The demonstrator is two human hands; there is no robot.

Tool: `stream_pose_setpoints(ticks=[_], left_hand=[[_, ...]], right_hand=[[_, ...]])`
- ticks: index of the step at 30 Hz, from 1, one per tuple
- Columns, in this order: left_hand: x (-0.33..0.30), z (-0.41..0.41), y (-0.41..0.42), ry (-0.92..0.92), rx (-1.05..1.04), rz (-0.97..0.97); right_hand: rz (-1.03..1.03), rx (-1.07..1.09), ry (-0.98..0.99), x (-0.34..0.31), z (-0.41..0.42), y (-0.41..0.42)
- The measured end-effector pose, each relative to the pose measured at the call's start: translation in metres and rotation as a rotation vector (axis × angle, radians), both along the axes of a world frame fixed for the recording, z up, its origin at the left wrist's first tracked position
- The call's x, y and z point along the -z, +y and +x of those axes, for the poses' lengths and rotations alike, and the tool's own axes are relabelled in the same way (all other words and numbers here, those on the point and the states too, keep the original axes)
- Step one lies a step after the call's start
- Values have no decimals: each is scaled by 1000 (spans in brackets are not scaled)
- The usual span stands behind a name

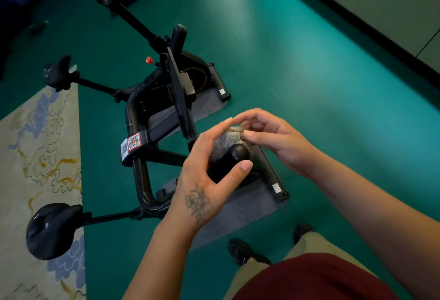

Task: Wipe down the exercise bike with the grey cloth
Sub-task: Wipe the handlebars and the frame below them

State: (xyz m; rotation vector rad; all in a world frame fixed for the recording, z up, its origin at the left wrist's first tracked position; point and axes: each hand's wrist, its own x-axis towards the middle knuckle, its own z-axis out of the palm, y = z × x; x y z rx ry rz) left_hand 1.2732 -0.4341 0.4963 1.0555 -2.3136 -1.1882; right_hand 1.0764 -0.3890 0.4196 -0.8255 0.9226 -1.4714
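Fingers of the left hand [204, 176] curve round the crumpled grey cloth [226, 140], the thumb stretched out across the black rounded end of a handlebar grip [238, 153] and the fingertips arched over the top of the bundle. From my remote seat I read this as a loose cupping hold, with the cloth pressed between palm and grip. A flower tattoo sits on the back of that hand near the wrist.

On the other side, the right hand [278, 137] comes in from the right with its fingers bent; the thumb tip and the curled fingers pinch the far edge of the grey cloth, just where it bunches on top of the grip. Both hands meet over the same spot, almost fingertip to fingertip.

So the cloth sits on the near handlebar end of the black exercise bike [152, 114], which stands on the green floor [309, 73] with grey mats under its feet. I see a red knob [149, 60] on the frame, a QR-code sticker [133, 142] on the near tube, and a glossy black saddle [51, 229] at lower left, over a cream patterned rug [40, 145]. A second black saddle shows farther up on the left.

At the bottom edge I see a dark red shirt, tan trousers and black shoes [245, 252] on the floor.
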Motion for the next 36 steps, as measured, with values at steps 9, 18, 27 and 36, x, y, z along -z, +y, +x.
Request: stream_pose_setpoints(ticks=[9, 18, 27, 36], left_hand=[[-7, 5, -18, -41, 83, 63], [-1, 38, -17, -66, 96, 70], [-7, 30, -27, -27, 279, 76], [6, 60, -27, -4, 313, 31]], right_hand=[[91, 13, 10, 4, -3, 16], [75, 78, 176, 2, 14, 32], [42, 272, 247, -23, 53, 54], [68, 477, 255, -23, 78, 69]])
